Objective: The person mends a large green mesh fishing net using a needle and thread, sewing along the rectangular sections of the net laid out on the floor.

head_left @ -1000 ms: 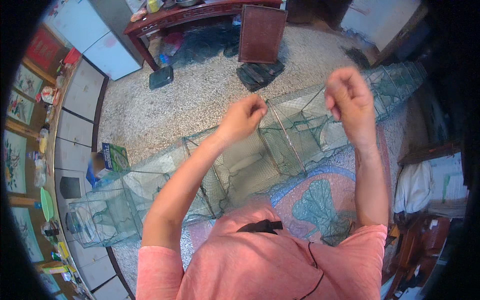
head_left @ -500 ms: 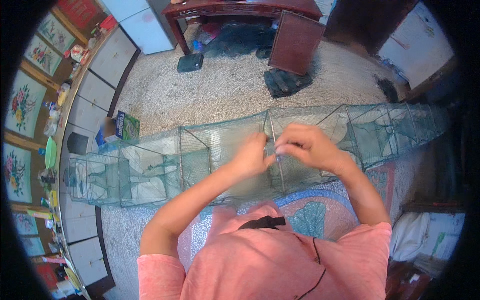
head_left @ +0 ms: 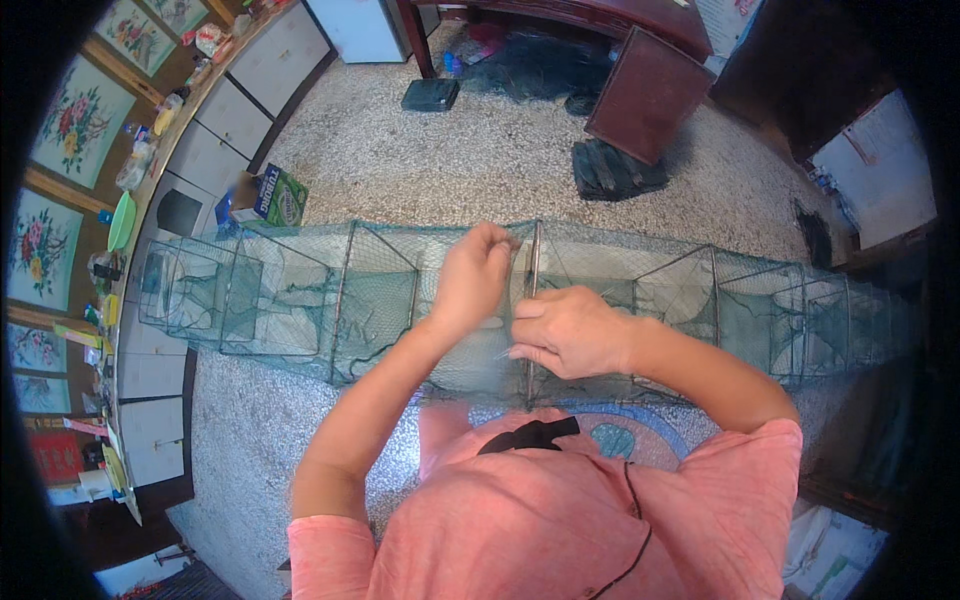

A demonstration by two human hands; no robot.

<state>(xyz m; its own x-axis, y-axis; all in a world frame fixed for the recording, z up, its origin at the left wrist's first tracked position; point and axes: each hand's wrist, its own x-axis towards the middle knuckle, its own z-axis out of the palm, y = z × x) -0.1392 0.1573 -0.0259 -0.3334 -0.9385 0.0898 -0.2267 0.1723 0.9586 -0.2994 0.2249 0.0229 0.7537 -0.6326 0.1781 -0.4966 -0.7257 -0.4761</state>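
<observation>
A long green mesh fish trap (head_left: 385,290), stretched over several thin rectangular frames, lies across in front of me. At its middle stands a brownish metal frame rod (head_left: 533,275), between my two hands. My left hand (head_left: 474,278) is closed in a pinch by the upper part of this rod; what its fingertips hold is hidden. Lower down, my right hand (head_left: 575,332) reaches over the rod with fingers curled. A thin pale thread (head_left: 502,353) shows at its thumb and fingertips. The netting just under the hands is blurred.
A green and blue cardboard box (head_left: 280,196) stands behind the trap's left part, near white cabinets (head_left: 240,125). Farther off are a dark folded bundle (head_left: 615,172), a leaning brown board (head_left: 650,95), a flat dark package (head_left: 430,95) and a wooden table (head_left: 560,15).
My hands were together at the rod; now the left is farther up along it and the right lower down. The view has turned, so the trap and the room appear shifted.
</observation>
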